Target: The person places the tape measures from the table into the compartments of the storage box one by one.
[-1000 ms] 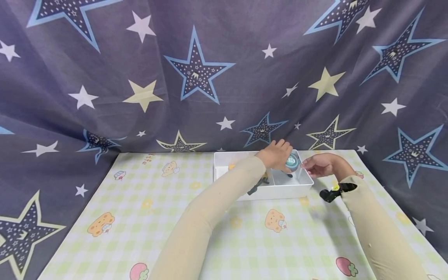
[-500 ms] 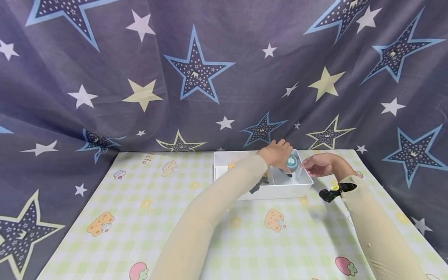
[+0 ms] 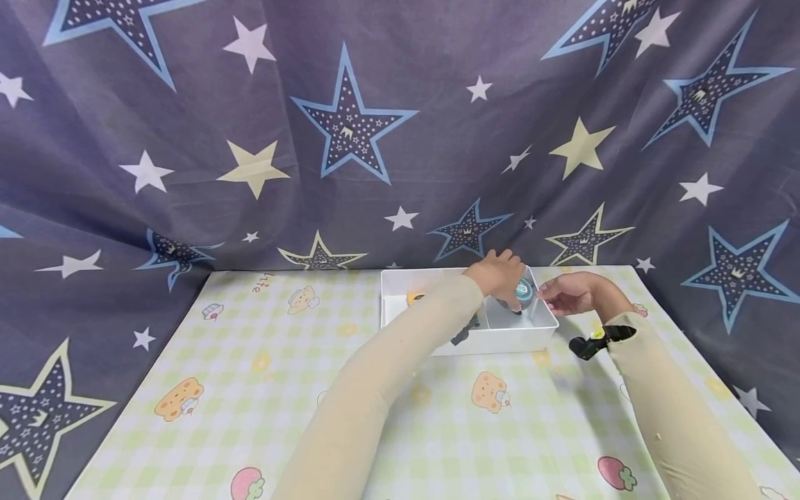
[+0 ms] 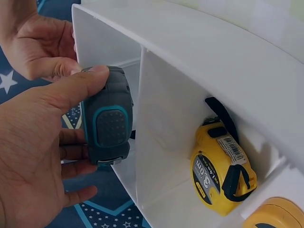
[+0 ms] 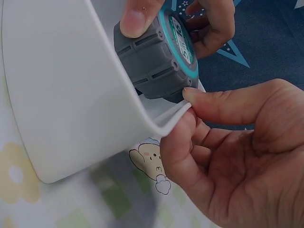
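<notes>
My left hand (image 4: pixel 52 128) grips a grey and teal tape measure (image 4: pixel 111 118) between thumb and fingers, at the right compartment of a white divided box (image 3: pixel 494 340). In the right wrist view the tape measure (image 5: pixel 156 57) is tilted, its round label facing outward, close to the box's rim. My right hand (image 5: pixel 237 142) pinches that rim at the box's right end between thumb and index finger. In the left wrist view a yellow tape measure (image 4: pixel 218 171) with a black strap lies in the neighbouring compartment, past the divider (image 4: pixel 156 128).
Another yellow-orange round thing (image 4: pixel 275 213) sits in a further compartment, partly cut off by the frame. The box stands near the back of a table with a checked cloth (image 3: pixel 262 417). A star-patterned curtain (image 3: pixel 400 139) hangs right behind it.
My left hand has shifted very slightly to the right with the grey tape measure, whose label has tilted a little. My right hand stays on the rim.
</notes>
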